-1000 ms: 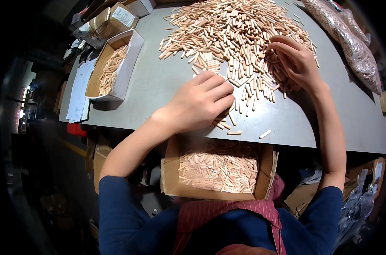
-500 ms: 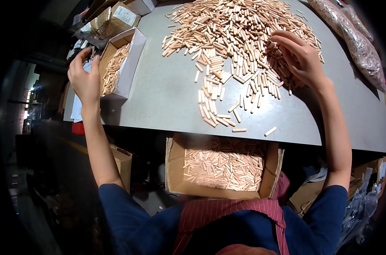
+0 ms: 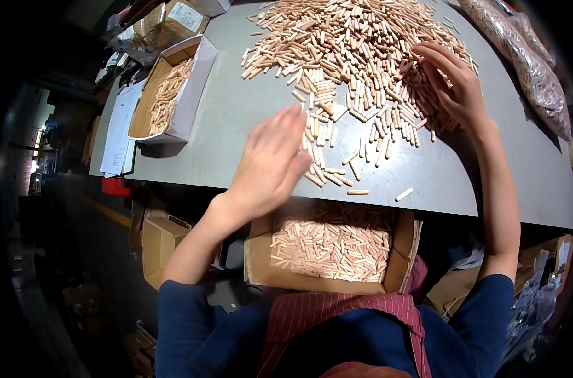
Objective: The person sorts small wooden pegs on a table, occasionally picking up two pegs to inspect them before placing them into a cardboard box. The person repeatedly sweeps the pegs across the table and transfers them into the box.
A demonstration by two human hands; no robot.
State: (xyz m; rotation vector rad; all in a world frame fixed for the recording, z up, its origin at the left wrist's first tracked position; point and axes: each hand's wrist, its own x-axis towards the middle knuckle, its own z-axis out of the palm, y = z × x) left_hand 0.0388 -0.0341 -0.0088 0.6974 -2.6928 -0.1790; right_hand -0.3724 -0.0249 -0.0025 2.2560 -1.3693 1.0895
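Observation:
A large pile of short wooden dowels (image 3: 356,44) spreads over the grey table (image 3: 230,113), thinning to loose pieces toward the near edge. My left hand (image 3: 267,157), slightly blurred, is over the left side of these loose dowels. Its fingers are stretched out and the thumb stands apart, with nothing seen in it. At the right flank of the pile, my right hand (image 3: 453,85) hovers with curved, spread fingers and holds nothing visible. A white cardboard box (image 3: 198,88) on the left of the table contains more dowels (image 3: 170,97).
Below the table's near edge, an open brown carton (image 3: 258,252) contains many dowels. Papers (image 3: 119,129) lie beside the white box. A taped parcel (image 3: 167,28) is at the back left, and a clear plastic bag of dowels (image 3: 520,63) lies along the right.
My left hand has swung right from the white box, where it pinched a dowel, to the loose dowels; that dowel no longer shows in it. My right hand has barely shifted.

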